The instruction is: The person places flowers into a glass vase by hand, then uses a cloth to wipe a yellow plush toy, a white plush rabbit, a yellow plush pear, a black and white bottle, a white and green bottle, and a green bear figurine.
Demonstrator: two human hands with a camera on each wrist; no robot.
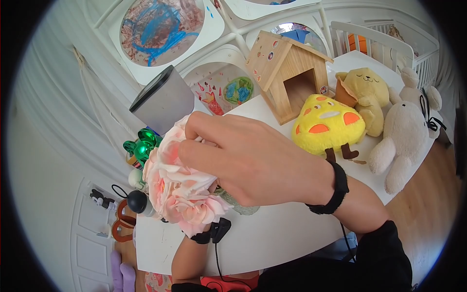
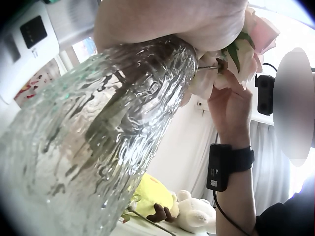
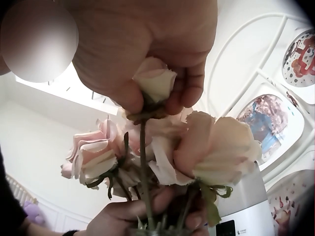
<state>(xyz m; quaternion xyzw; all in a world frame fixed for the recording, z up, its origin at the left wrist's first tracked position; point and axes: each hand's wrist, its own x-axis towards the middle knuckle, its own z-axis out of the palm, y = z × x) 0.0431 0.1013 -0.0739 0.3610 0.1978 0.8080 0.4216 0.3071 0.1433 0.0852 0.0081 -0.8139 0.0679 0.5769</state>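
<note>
Pale pink roses (image 1: pixel 177 190) stand bunched in a ribbed clear glass vase (image 2: pixel 108 128). From above, my right hand (image 1: pixel 243 160) reaches over the bunch. In the right wrist view its thumb and fingers pinch a small pale rosebud (image 3: pixel 155 78) at the base of its head, the green stem (image 3: pixel 143 167) running down towards the vase mouth. My left hand (image 3: pixel 120 216) holds the stems just above the glass rim, its fingers partly hidden behind them. Blooms cover that hand in the head view, leaving its wrist strap in sight.
Right of the vase sit a yellow plush (image 1: pixel 328 124), a wooden house (image 1: pixel 292 73), a cream plush (image 1: pixel 369 97) and a white plush (image 1: pixel 401 126). A grey-white box (image 1: pixel 163 100) stands behind the roses. At left are a black-capped bottle (image 1: pixel 138 202) and a shiny green object (image 1: pixel 143 146) on the white table (image 1: pixel 253 243).
</note>
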